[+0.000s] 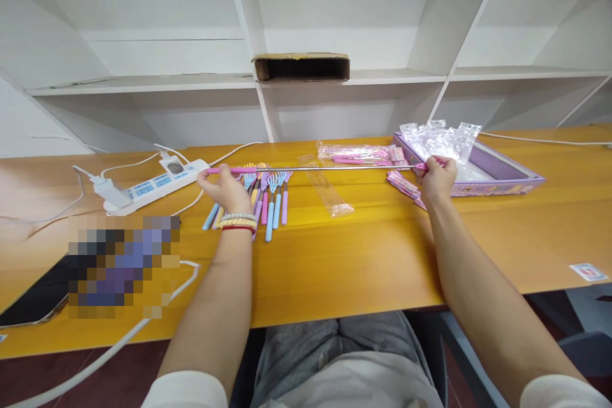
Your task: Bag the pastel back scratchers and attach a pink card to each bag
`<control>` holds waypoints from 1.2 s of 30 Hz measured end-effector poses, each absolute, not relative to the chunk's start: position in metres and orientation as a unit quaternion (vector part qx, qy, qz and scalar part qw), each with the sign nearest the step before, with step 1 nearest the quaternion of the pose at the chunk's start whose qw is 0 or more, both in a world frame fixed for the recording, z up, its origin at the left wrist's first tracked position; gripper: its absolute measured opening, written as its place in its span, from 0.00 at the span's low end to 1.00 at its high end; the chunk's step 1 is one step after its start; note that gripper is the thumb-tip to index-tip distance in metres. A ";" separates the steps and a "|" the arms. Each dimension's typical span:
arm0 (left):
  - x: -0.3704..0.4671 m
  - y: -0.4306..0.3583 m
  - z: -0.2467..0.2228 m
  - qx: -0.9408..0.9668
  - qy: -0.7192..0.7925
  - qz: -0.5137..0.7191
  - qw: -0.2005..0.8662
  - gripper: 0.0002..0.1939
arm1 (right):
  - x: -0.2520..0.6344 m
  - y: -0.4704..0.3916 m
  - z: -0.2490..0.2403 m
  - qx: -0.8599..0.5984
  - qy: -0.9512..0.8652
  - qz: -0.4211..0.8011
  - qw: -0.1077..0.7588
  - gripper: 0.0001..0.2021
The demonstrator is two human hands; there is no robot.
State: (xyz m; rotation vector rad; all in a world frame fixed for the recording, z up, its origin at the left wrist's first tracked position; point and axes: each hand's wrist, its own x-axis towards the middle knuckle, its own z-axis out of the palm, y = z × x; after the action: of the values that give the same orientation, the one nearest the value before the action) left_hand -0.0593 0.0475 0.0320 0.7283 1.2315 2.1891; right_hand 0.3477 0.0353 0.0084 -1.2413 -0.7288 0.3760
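Observation:
A long thin metal rod (329, 169) with a pink handle stretches level above the table between my hands. My left hand (227, 191) is closed on the pink handle at its left end. At the rod's pink right end, the fingers of my right hand (438, 177) are pinched together. Several small claw-headed sticks (271, 210) with blue, pink, purple and yellow handles lie beside my left hand. A clear plastic sleeve (329, 191) lies under the rod. Behind the rod is a clear bag with pink sticks (361, 153). Pink packets (404, 185) lie left of my right hand.
A purple box (507, 188) holding clear bags (442, 140) stands at the right. On the left are a white power strip (157, 185), cables and a black device (36, 293) beside a blurred patch. A cardboard box (301, 68) sits on the white shelf (191, 81).

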 end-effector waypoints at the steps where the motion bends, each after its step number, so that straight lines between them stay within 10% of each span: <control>1: -0.052 0.050 0.029 0.252 0.467 0.818 0.222 0.13 | 0.340 0.034 0.008 -0.542 -0.310 0.200 0.755 0.08; 20: 0.048 0.004 0.011 0.514 0.470 0.651 0.301 0.17 | 0.229 0.003 0.007 -0.393 -0.515 0.370 0.666 0.17; 36: 0.048 0.011 0.021 0.375 0.309 0.719 0.497 0.12 | 0.216 -0.001 0.003 -0.401 -0.556 0.453 0.570 0.17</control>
State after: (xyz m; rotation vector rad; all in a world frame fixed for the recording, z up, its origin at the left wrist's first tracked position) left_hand 0.0483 0.0111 0.0206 0.9079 0.7481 1.7418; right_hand 0.2165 -0.0011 0.0029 -0.9404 -1.3057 1.0630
